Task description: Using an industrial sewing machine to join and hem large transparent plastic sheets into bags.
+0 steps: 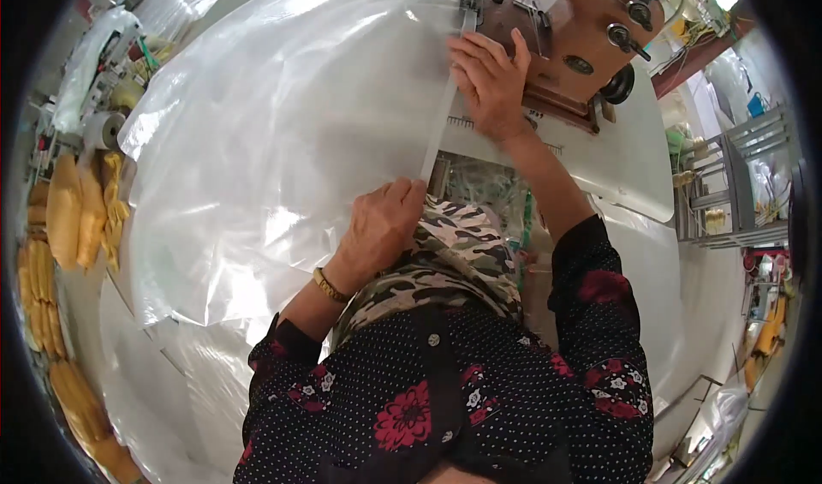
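A large clear plastic sheet [265, 133] spreads over the left side of the table. Its right edge, with a narrow whitish strip [438, 133] along it, runs from my lap up to the presser foot [470, 8] of a brown sewing machine [574, 47]. My left hand [390, 223] is closed on the near end of that edge, fingers pressed together. Just below the presser foot, my right hand [492, 81] rests on the edge with fingers stretched out and one digit raised apart. The needle is too small to make out.
Right of my right hand lies the white tabletop [629, 163]. Crumpled clear plastic [488, 188] shows through a gap beside my lap. Yellow wrapped bundles [64, 214] stand at the left, and a metal rack [728, 180] is at the right.
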Demonstrator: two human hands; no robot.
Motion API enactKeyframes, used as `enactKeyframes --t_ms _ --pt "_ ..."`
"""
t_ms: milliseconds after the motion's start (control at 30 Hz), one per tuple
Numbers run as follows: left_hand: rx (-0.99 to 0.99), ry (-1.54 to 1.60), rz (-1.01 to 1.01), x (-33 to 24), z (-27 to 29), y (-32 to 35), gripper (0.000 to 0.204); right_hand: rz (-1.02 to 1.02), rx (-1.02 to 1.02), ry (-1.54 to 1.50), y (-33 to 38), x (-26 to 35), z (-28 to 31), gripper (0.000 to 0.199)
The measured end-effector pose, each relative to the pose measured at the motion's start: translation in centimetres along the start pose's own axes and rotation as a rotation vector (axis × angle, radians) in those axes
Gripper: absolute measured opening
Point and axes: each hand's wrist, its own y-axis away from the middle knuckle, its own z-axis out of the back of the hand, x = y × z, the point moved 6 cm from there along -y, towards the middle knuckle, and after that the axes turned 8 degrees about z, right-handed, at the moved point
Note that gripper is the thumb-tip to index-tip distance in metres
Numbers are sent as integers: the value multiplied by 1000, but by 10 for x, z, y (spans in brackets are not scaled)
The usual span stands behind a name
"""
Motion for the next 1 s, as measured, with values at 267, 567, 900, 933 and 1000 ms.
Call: enactKeyframes --t_ms 267,567,900,933,1000 --pt "62 -210 -119 -1 -2 -77 25 -54 -21 -3 1 -3 0 14" --pt "-34 -449 -90 3 -7 -155 17 -149 25 -13 -1 -12 -2 37" --pt "-232 -179 177 1 -6 -112 34 -252 -12 20 0 -17 -8 37" --pt "-263 -155 166 -2 -7 -103 37 -257 -17 21 0 -19 -8 37" --pt "-239 -174 154 -1 -6 -102 37 -234 -55 17 2 -21 -5 38"
